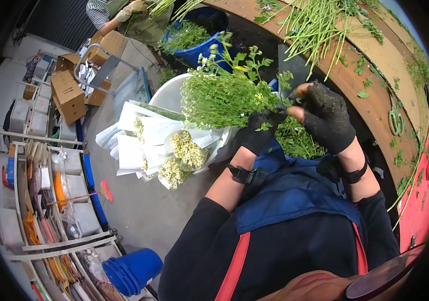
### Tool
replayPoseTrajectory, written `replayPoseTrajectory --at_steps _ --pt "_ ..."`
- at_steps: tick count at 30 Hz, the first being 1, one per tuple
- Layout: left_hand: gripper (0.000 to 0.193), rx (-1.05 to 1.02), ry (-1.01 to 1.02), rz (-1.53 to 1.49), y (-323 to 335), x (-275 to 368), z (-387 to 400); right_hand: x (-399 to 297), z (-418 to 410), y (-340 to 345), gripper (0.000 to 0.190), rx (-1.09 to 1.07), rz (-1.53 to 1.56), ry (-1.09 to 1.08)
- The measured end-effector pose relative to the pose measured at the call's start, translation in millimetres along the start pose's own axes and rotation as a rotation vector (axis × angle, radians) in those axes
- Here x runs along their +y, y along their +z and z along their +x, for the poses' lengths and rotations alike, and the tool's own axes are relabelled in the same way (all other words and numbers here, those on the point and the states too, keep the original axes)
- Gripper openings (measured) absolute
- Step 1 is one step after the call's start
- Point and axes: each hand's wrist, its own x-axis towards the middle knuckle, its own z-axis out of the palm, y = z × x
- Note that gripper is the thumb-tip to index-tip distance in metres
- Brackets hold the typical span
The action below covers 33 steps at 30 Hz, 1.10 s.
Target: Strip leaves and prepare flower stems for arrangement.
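My left hand (261, 129), in a black fingerless glove, is closed around the stems of a bushy green bunch of small white and yellow flowers (218, 98). The blooms point to the left, away from my body. Close to its right is my right hand (323, 113), gloved alike, with thumb and fingers bent towards the stem ends and a leafy sprig. Whether those fingers pinch anything is unclear. Below the bunch, white-wrapped bouquets of daisy-like flowers (190, 150) stand in a pale bucket (169, 90). More cut greenery (297, 139) lies beneath my hands, near the blue apron.
A curved wooden worktable (380, 131) at the right bears long green stems (316, 37), leaf scraps and green-handled scissors (396, 122). A co-worker stands at the top beside a blue bucket (199, 49) of greenery. Shelves, cardboard boxes (67, 98) and another blue bucket (133, 269) are at the left.
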Motion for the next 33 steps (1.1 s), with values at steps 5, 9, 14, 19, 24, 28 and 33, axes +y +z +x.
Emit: replayPoseTrajectory --at_steps 5,9,14,19,24,28,33 --pt "0.021 -0.011 -0.243 -1.166 17.8 -13.7 22.5 -2.7 11.8 1.9 0.051 0.125 -0.373 -0.447" --pt "0.013 0.18 0.198 0.237 32.2 0.5 16.6 8.4 19.0 2.6 0.037 0.166 -0.519 -0.589" --pt "0.005 0.291 0.34 -0.305 33.6 33.2 8.0 -4.5 9.8 -16.3 0.014 0.042 -0.137 -0.127" --pt "0.011 0.358 0.519 0.128 35.7 32.5 15.8 -29.1 -9.8 -55.4 0.012 0.039 0.095 0.085" --pt "0.034 0.356 0.583 0.316 52.2 33.5 21.8 -11.0 -12.9 -35.7 0.037 0.05 -0.143 -0.216" --pt "0.023 0.272 0.483 0.331 71.3 29.5 29.8 5.8 -7.0 -23.6 0.032 0.153 -0.448 -0.36" --pt "0.02 0.389 0.462 0.568 91.1 6.3 50.3 17.7 -3.2 -21.3 0.017 0.195 -0.495 -0.379"
